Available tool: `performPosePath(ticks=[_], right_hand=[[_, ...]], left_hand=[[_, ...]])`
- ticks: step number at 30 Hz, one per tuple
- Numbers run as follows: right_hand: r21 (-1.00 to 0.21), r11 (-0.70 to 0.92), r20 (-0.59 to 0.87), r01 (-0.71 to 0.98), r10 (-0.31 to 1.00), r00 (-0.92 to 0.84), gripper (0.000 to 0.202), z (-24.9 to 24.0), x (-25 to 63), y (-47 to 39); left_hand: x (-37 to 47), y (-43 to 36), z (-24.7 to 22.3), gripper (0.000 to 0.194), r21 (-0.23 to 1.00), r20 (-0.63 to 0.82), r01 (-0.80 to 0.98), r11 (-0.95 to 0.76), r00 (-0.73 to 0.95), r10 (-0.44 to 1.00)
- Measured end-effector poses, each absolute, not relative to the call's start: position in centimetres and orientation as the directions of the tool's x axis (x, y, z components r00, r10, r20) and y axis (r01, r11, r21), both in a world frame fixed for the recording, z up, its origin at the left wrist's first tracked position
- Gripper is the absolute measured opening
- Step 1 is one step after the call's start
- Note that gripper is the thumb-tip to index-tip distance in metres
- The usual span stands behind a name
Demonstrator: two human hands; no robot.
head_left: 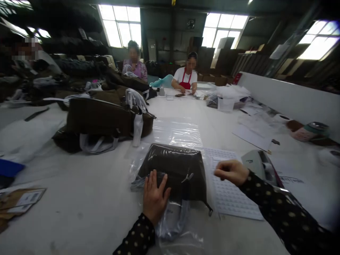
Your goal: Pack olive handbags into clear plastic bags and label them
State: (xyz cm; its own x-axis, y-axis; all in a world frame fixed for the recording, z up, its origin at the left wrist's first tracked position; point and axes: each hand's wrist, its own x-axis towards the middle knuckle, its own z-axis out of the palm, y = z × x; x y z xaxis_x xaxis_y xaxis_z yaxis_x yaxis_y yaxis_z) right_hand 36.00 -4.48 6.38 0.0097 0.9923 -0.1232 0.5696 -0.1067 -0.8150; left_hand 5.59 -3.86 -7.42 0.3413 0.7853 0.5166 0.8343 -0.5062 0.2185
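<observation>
Clear plastic around a dark bag may crease if the spread left hand slides, with the right hand curled, its hold unclear.

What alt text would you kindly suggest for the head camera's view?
The person's left hand lies on a dark brown handbag in clear plastic; the curled right hand is above printed sheets. More bags crowd the left of a white table, with co-workers beyond.

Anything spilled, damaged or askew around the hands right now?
Nothing stands out as spilled or damaged. Slightly untidy: the clear, wrinkled plastic film around the dark brown bag under the left hand spreads loosely past the bag's edges, so it looks slack.
</observation>
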Motion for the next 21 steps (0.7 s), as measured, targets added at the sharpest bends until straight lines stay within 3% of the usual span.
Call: performPosePath(ticks=[2, 4, 7, 9, 13, 17, 19, 21], right_hand=[[-0.753, 0.117, -0.088, 0.647, 0.957, -0.276, 0.034, 7.3, 29.0, -0.5], [-0.556, 0.303, -0.107, 0.774, 0.898, -0.428, 0.028, 7.1, 22.8, 2.2], [-0.203, 0.422, -0.220, 0.884, 0.860, -0.461, 0.026, 5.7, 16.4, 4.4], [-0.089, 0.421, -0.240, 0.903, 0.871, -0.429, 0.031, 5.0, 14.4, 5.3], [0.025, 0.341, -0.165, 0.940, 0.929, -0.332, 0.034, 6.2, 16.0, 7.6], [0.074, 0.277, -0.016, 0.958, 0.961, -0.277, 0.022, 8.5, 23.2, 6.6], [0.054, 0.402, 0.093, 0.914, 0.910, -0.405, 0.025, 7.8, 27.4, 2.9], [0.052, 0.675, 0.280, 0.736, 0.698, -0.660, 0.031, 5.4, 31.0, -2.6]], left_hand=[[5.5, -4.1, -7.2, 0.054, 0.230, 0.507, 0.838, -0.496, 0.332, 0.796], [5.4, -4.5, -7.1, 0.055, 0.252, 0.511, 0.831, -0.495, 0.320, 0.798], [5.4, -4.8, -6.9, 0.052, 0.293, 0.525, 0.821, -0.489, 0.290, 0.801], [5.4, -4.7, -6.7, 0.050, 0.326, 0.531, 0.818, -0.474, 0.256, 0.808], [5.6, -4.3, -6.5, 0.051, 0.343, 0.538, 0.812, -0.472, 0.242, 0.808], [5.3, -4.6, -6.3, 0.050, 0.308, 0.547, 0.811, -0.497, 0.276, 0.790], [4.7, -5.0, -6.1, 0.050, 0.264, 0.568, 0.807, -0.529, 0.313, 0.761], [3.8, -5.6, -5.9, 0.052, 0.213, 0.561, 0.776, -0.594, 0.400, 0.725]])
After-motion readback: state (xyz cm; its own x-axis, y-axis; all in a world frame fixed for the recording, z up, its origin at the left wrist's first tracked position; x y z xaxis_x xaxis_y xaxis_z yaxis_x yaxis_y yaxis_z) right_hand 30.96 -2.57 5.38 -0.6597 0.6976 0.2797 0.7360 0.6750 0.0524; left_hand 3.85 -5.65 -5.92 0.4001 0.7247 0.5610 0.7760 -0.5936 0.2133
